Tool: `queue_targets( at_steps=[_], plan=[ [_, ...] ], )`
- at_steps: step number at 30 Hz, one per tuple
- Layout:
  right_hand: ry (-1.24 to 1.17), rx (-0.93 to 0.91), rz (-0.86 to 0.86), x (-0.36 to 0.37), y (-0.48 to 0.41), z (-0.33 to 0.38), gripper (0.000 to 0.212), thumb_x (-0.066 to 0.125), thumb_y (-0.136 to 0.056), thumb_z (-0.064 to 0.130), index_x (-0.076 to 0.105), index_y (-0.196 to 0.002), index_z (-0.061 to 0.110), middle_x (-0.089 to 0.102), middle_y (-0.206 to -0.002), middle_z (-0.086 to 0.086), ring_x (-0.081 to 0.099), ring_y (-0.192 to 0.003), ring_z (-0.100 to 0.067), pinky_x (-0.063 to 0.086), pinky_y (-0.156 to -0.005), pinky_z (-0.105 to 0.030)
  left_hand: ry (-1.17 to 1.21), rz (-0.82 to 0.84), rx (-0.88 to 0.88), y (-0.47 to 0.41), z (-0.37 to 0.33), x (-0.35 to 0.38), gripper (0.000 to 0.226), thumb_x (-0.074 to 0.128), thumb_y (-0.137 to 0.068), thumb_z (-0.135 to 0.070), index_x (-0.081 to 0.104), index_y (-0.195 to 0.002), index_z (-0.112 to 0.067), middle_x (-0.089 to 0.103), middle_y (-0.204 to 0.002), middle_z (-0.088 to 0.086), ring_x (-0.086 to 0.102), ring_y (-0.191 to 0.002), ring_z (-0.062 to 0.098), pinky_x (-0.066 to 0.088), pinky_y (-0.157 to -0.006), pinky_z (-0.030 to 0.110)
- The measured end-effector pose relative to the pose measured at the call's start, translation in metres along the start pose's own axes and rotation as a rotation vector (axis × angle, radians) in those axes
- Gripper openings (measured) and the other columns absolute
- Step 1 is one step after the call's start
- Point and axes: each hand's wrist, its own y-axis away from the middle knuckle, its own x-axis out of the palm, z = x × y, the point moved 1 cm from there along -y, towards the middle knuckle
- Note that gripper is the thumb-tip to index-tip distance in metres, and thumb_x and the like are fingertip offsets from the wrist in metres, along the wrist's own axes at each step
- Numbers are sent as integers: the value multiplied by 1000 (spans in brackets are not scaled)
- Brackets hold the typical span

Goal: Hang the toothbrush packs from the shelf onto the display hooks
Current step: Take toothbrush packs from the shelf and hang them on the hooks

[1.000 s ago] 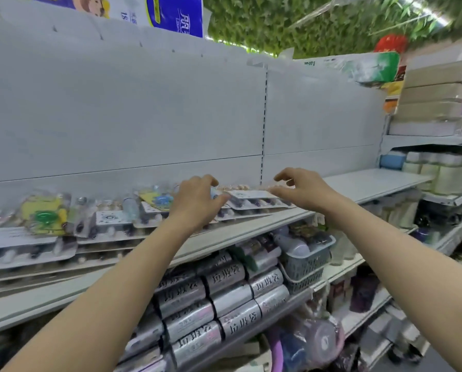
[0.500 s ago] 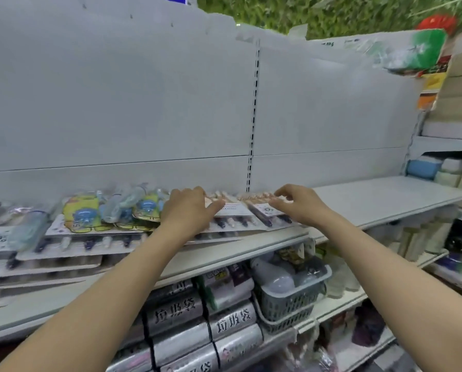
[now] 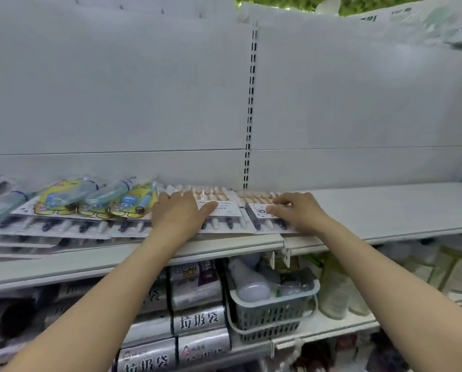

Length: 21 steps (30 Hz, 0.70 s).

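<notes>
Lengthwise, toothbrush packs point(image 3: 230, 209) lie flat, heads rearward.

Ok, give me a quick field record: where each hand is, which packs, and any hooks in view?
left hand: rests flat on white-label toothbrush pack
right hand: fingers bent onto dark-label toothbrush pack; grip unclear
packs: both lying flat on shelf, side by side
further left: yellow cartoon packs
hooks: none visible on back panel
below: grey basket
</notes>
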Motion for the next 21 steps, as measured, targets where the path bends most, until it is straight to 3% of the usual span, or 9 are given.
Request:
queue_targets(
  at_steps=[4,9,13,18,21],
  plan=[
    [18,96,-30,-7,5,-22,80,65,-75,74,55,-138,25,56,-139,-4,43,-133,-28,44,-104,-43,6,-41,-8,11,-18,6,79,30,-90,-76,55,-129,-12,61,-131,13,44,-127,40,40,-100,45],
    [52,212,29,-19,16,-44,108,56,-66,89,43,-143,15,53,-143,-7,50,-128,-32,46,-99,-42,39,-68,9,18,-31,13,82,29,-85,-81,61,-120,-14,66,-121,14,49,-123,41,43,-99,47],
    [-39,223,22,-30,22,-51,111,67,-65,82,39,-145,11,50,-146,-10,50,-129,-34,45,-104,-44,107,-122,18,29,-34,18,85,30,-85,-81,57,-135,-17,61,-136,11,36,-138,39,33,-112,49],
    [-395,331,-91,-41,32,-68,96,85,-73,48,44,-142,-4,52,-145,-16,52,-127,-34,44,-100,-39,195,-191,27,45,-34,22,83,37,-88,-76,46,-145,-17,46,-150,9,33,-141,34,29,-115,46],
    [-520,388,-96,-48,39,-74,86,88,-73,35,48,-137,-6,56,-136,-15,57,-111,-31,45,-84,-34,291,-187,-50,53,-34,25,96,41,-83,-80,29,-153,-16,26,-161,14,19,-147,35,21,-118,47]
  ],
)
